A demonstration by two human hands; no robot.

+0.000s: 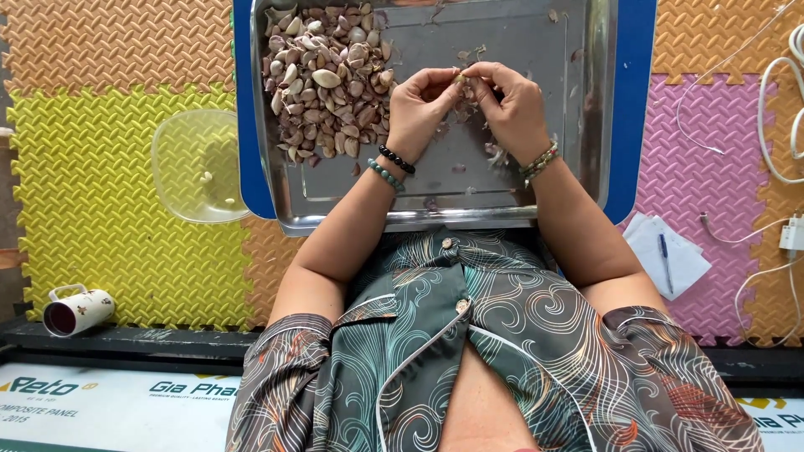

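Note:
A steel tray (578, 100) lies on a blue board, with a heap of unpeeled garlic cloves (322, 79) at its left side. Over the tray's middle, my left hand (419, 113) and my right hand (512, 109) meet, fingertips pinched together on one small garlic clove (460, 79). Bits of papery skin (496, 153) lie on the tray below my right hand. Beaded bracelets circle both wrists.
A clear plastic bowl (199, 166) with a few peeled cloves sits left of the tray on coloured foam mats. A white mug (77, 310) lies on its side at the lower left. Paper with a pen (666, 251) and white cables (779, 125) are at the right.

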